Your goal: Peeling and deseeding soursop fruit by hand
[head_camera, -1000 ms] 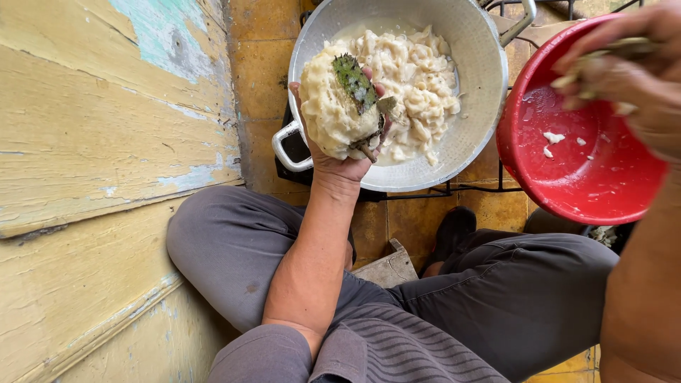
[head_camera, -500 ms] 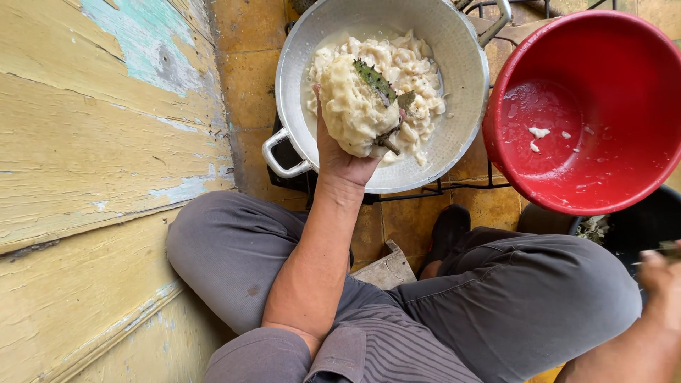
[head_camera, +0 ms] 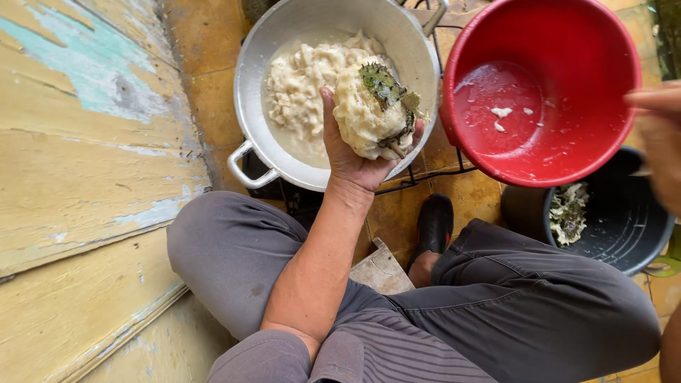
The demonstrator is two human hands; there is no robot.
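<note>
My left hand (head_camera: 355, 159) holds up a peeled white fruit (head_camera: 369, 113) with a patch of green spiky skin and a stem still on it, over the near rim of a metal pot (head_camera: 248, 78). The pot holds several pieces of white fruit pulp (head_camera: 305, 89). My right hand (head_camera: 660, 138) is blurred at the right edge, next to a red plastic basin (head_camera: 603, 152) that has a few white bits and some wetness inside. Whether the right hand holds anything cannot be made out.
A black bucket (head_camera: 624, 227) with green peel scraps (head_camera: 567, 213) stands at the right, below the red basin. The pot sits on a black wire rack (head_camera: 425, 177). A yellow wooden wall with flaking paint (head_camera: 78, 184) runs along the left. My crossed legs in grey trousers (head_camera: 511, 298) fill the foreground.
My left hand has shifted right with the fruit, toward the pot's near right rim. My right hand rose from the bottom right corner to beside the red basin. The view shifted, showing the black bucket.
</note>
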